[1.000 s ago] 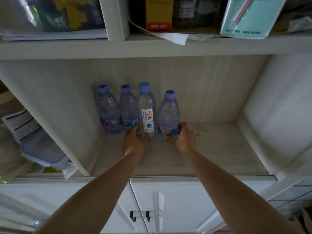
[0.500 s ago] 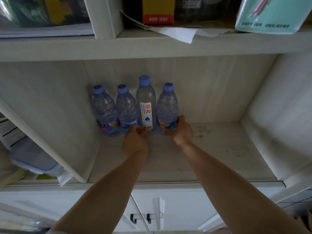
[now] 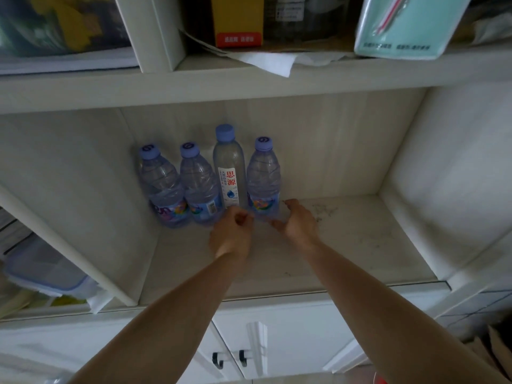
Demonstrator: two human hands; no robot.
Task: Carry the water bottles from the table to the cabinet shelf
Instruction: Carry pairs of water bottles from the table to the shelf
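Four water bottles stand upright in a row at the far left of the cabinet shelf (image 3: 346, 245), against the back wall and touching one another. The leftmost bottle (image 3: 162, 189) sits in the corner by the divider, the second bottle (image 3: 199, 189) is just right of it, the tall bottle (image 3: 230, 167) with a white label comes third, and the rightmost bottle (image 3: 263, 176) ends the row — all four have pale blue caps. The person's left hand (image 3: 232, 234) hovers just in front of the tall bottle's base with its fingers loosely curled, grasping nothing. The right hand (image 3: 299, 220) is just beside the foot of the rightmost bottle, fingers relaxed and spread, thumb pointing toward it; whether a fingertip touches the plastic cannot be told. Both forearms reach in from the near edge. On the shelf above lie a yellow box (image 3: 238, 20), a sheet of white paper (image 3: 271, 63) hanging over the edge, and a mint-green packet (image 3: 401, 26). Left of the divider sits a plastic container (image 3: 44, 270) with a blue-rimmed lid. Below the shelf are white doors (image 3: 291, 342) with dark handles — both closed.
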